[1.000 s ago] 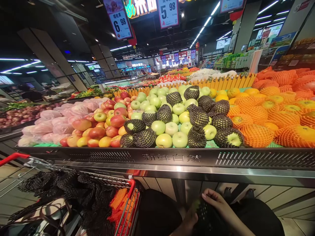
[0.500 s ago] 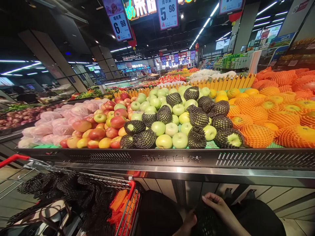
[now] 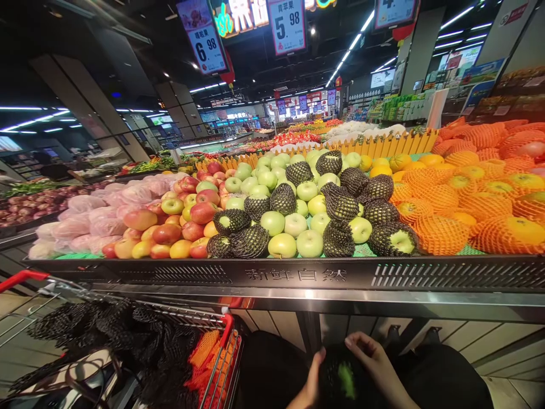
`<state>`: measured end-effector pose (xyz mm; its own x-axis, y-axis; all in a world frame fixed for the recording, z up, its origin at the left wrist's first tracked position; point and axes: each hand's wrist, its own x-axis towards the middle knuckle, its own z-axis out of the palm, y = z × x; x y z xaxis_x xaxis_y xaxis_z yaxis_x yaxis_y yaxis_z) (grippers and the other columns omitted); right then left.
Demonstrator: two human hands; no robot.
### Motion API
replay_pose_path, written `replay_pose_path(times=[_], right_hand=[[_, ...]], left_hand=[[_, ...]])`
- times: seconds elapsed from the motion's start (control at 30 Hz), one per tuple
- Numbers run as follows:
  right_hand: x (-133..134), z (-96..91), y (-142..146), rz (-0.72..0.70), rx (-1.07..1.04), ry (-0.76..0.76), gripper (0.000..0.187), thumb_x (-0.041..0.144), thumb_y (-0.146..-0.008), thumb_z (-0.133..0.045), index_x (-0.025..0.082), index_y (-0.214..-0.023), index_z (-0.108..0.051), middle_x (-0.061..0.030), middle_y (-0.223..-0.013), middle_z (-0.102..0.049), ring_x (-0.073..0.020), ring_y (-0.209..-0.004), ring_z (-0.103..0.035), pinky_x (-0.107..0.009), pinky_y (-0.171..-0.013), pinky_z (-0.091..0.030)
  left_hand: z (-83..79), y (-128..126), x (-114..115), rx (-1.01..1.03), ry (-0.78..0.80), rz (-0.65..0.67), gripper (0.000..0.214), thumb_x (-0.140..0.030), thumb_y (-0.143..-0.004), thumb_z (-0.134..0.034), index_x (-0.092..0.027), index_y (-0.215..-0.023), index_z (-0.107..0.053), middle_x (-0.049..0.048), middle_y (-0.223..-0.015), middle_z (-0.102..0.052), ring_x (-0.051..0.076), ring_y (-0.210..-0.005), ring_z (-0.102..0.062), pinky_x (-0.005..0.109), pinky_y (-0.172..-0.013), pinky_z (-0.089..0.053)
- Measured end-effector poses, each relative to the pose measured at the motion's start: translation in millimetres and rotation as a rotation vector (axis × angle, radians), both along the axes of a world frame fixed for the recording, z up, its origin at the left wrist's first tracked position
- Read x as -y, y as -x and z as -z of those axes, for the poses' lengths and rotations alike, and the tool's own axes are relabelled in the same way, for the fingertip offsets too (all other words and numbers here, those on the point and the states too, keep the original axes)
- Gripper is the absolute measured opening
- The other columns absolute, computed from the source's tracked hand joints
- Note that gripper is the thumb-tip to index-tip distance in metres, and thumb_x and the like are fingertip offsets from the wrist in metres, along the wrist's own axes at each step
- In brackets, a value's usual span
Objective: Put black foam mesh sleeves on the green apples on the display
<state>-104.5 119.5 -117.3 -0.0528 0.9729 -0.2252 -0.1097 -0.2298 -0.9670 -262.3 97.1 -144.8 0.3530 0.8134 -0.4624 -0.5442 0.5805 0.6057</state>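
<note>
At the bottom of the view both my hands hold one green apple (image 3: 347,379) wrapped in a black foam net. My left hand (image 3: 310,386) cups its left side. My right hand (image 3: 371,358) lies over its top and right side with the fingers curled on the net. Only a strip of green skin shows through the net. Above my hands runs the dark front rail (image 3: 298,274) of a fruit stand. On the stand lie bare green apples (image 3: 295,224) mixed with several netted ones (image 3: 338,238).
Red and yellow apples (image 3: 170,224) lie left of the green ones, with pink-netted fruit (image 3: 80,221) beyond. Orange-netted fruit (image 3: 468,210) fills the right. A red-handled shopping cart (image 3: 225,326) at bottom left holds loose black nets (image 3: 119,335) and orange nets. Price signs (image 3: 286,24) hang overhead.
My hands have turned the netted apple, so a strip of green skin now shows. My left hand has come up along its left side. The view has shifted slightly.
</note>
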Motion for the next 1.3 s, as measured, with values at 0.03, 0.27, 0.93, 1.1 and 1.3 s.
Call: replay_pose_path(times=[0.03,0.27,0.93,1.1,1.3], right_hand=[[0,0.4,1,0.026,0.003,-0.019,0.035,0.053,-0.067,-0.078,0.020,-0.077,-0.072,0.0010,-0.069,-0.064,-0.0175,-0.069,-0.057,-0.028,-0.066,-0.045],[7,19.4,12,-0.024,-0.270,0.093,0.048,0.060,-0.068,-0.075,0.026,-0.101,-0.074,-0.0061,-0.099,-0.075,-0.0273,-0.098,-0.067,-0.039,-0.087,-0.051],[15,42.7,19,-0.016,-0.649,0.362,0.034,0.056,-0.055,-0.083,0.027,-0.073,-0.078,-0.0029,-0.091,-0.080,-0.0266,-0.089,-0.073,-0.032,-0.071,-0.058],[16,50.7,17,0.091,-0.694,0.406,0.033,0.057,-0.050,-0.085,0.031,-0.069,-0.078,0.0013,-0.088,-0.080,-0.0239,-0.083,-0.074,-0.028,-0.068,-0.059],[16,44.2,15,0.062,-0.732,0.363,0.027,0.048,-0.053,-0.087,0.029,-0.070,-0.079,0.0014,-0.080,-0.079,-0.0235,-0.075,-0.074,-0.027,-0.062,-0.060]], left_hand=[[-1.3,-1,-2,0.033,-0.025,-0.011,0.068,-0.075,-0.055,-0.071,-0.014,-0.083,-0.077,0.0154,-0.094,-0.073,0.040,-0.105,-0.062,0.048,-0.096,-0.045],[2.2,-3,-17,0.048,0.025,-0.378,0.056,-0.068,-0.059,-0.076,-0.015,-0.078,-0.077,0.0059,-0.075,-0.073,0.027,-0.090,-0.066,0.038,-0.096,-0.047],[-19.8,28,-48,-0.511,-0.372,-0.185,0.056,-0.070,-0.071,-0.067,-0.018,-0.061,-0.049,-0.0070,-0.051,-0.038,0.007,-0.046,-0.029,0.021,-0.047,-0.023],[-21.8,25,-41,-0.335,-0.193,-0.154,0.057,-0.068,-0.063,-0.075,-0.017,-0.067,-0.050,-0.0089,-0.053,-0.039,0.003,-0.043,-0.024,0.018,-0.043,-0.016],[-6.1,32,-25,-0.164,-0.182,0.007,0.064,-0.071,-0.056,-0.077,-0.018,-0.059,-0.042,-0.0103,-0.051,-0.030,0.001,-0.044,-0.019,0.018,-0.043,-0.013]])
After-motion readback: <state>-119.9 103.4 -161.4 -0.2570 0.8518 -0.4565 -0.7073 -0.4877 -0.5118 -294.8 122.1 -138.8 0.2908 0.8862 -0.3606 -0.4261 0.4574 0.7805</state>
